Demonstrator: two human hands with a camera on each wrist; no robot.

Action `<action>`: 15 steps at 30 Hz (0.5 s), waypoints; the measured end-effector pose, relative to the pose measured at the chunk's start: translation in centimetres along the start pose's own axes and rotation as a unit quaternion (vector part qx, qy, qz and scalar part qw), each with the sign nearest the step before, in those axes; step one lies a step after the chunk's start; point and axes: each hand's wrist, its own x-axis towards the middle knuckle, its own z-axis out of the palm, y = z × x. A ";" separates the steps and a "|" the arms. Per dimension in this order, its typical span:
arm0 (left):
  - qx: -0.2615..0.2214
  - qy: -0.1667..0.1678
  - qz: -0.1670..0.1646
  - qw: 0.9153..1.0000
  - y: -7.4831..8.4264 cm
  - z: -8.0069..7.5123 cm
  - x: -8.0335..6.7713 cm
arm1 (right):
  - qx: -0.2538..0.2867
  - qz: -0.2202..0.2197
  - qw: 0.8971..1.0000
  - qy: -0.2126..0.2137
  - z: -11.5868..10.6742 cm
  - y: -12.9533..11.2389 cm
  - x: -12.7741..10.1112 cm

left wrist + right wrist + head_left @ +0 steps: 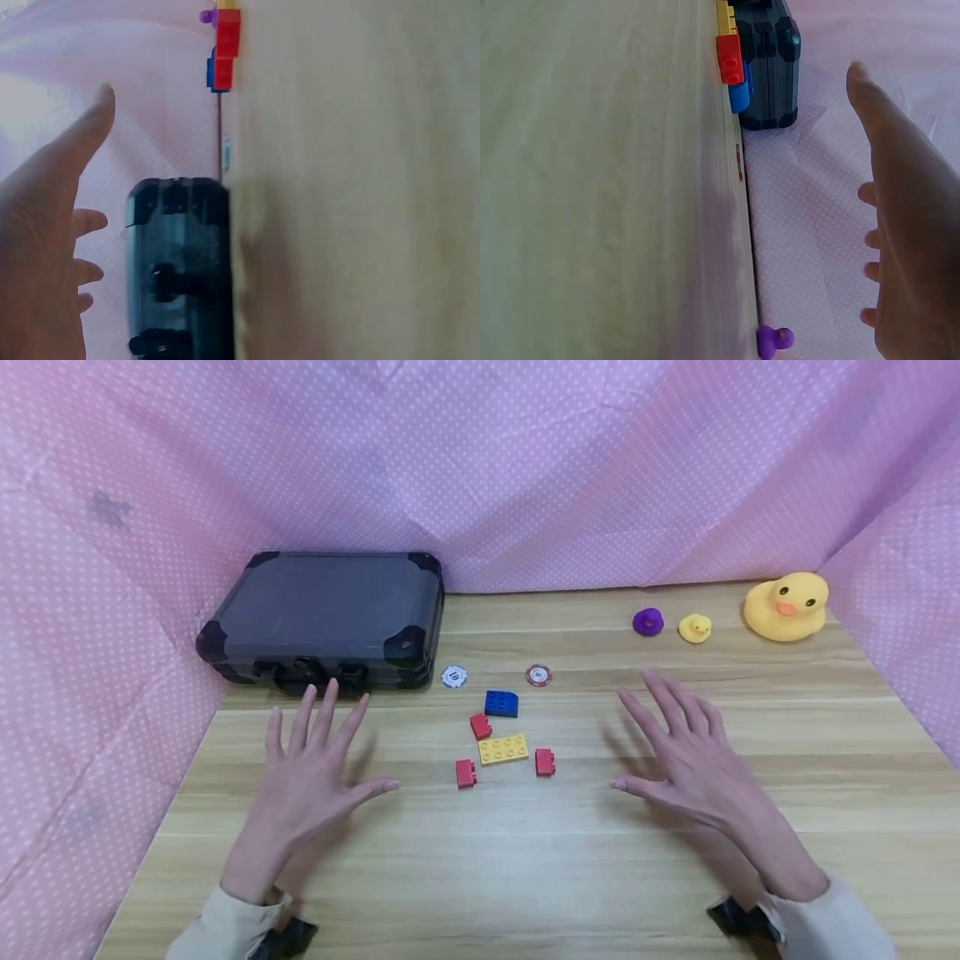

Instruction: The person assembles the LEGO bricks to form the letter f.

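Note:
Both hands hover over the wooden table with fingers spread, holding nothing. The left hand is just in front of a dark grey case with black corners and a handle. My right hand is to the right of some toy bricks. Between the hands lie a yellow brick, a blue brick behind it, and three small red bricks: one beside the blue, one at front left, one at right. In the left wrist view the case stands beyond the fingers.
Behind the bricks lie a white poker chip and a dark red one. At the back right sit a purple duck, a small yellow duck and a large yellow duck. A pink dotted cloth hangs around the table.

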 end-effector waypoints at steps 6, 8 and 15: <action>-0.057 -0.011 0.030 0.998 0.4 1.3 0.6 | 0.106 -0.022 0.994 -0.025 1.9 -0.1 0.7; -0.101 -0.023 0.039 0.994 0.7 1.7 0.9 | 0.133 -0.024 0.990 -0.027 2.7 -0.2 0.7; -0.225 -0.059 0.061 0.971 2.4 3.7 1.7 | 0.178 -0.050 0.982 -0.019 4.8 -1.2 1.3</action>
